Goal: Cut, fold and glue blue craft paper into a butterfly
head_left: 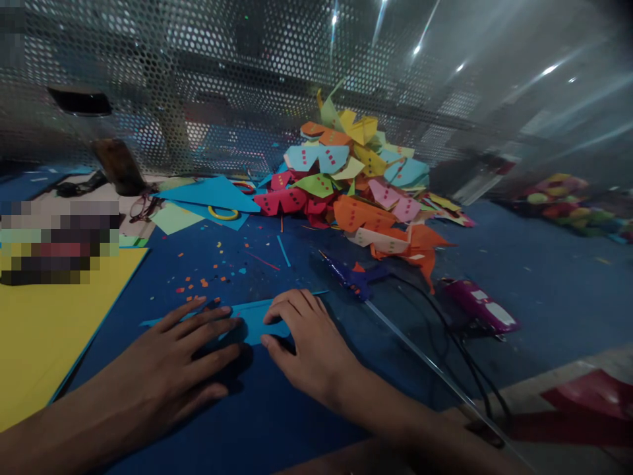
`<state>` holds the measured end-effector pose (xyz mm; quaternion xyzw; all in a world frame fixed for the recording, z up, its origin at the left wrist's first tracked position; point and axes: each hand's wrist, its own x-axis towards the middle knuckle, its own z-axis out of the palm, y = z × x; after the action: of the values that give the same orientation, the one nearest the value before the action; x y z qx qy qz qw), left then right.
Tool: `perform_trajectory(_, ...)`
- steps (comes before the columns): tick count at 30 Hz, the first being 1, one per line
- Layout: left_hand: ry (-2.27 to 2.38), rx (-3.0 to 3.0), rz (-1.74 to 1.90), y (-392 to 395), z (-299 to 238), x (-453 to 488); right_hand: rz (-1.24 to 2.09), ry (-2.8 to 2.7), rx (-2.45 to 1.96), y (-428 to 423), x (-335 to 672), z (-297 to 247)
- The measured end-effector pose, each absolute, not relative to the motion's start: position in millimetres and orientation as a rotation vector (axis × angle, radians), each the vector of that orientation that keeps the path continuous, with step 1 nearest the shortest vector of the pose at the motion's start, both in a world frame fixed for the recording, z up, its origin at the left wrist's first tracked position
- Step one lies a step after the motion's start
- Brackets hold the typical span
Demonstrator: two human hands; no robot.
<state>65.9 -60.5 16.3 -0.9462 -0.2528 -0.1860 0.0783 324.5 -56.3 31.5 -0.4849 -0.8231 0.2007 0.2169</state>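
Observation:
A folded strip of light blue paper (252, 321) lies on the dark blue table top (534, 277) in front of me. My left hand (173, 359) lies flat with fingers stretched out, fingertips pressing the left part of the paper. My right hand (306, 343) rests on the paper's right part, fingers bent and pressing down on its edge. Neither hand lifts anything.
A heap of coloured paper butterflies (356, 185) sits behind. A blue glue gun (353, 277) with a black cord lies right of my hands, with a purple object (482, 307) beyond. A yellow sheet (44, 323) lies left, paper scraps, blue sheets (208, 194) and scissors (222, 212) behind. Perforated metal screen (198, 79) at the back.

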Motion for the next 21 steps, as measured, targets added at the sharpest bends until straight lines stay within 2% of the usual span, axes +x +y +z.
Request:
perform_trajectory(7,-0.625,-2.816,-0.494,-54.6,15.8,56.7,0.564,-2.277,-1.351,-56.6,324.3,31.9)
perform_trajectory(21,-0.689,-2.948,-0.497,-56.5,20.2,52.3,0.568,-2.270,-1.330,-57.0,324.9,30.0)
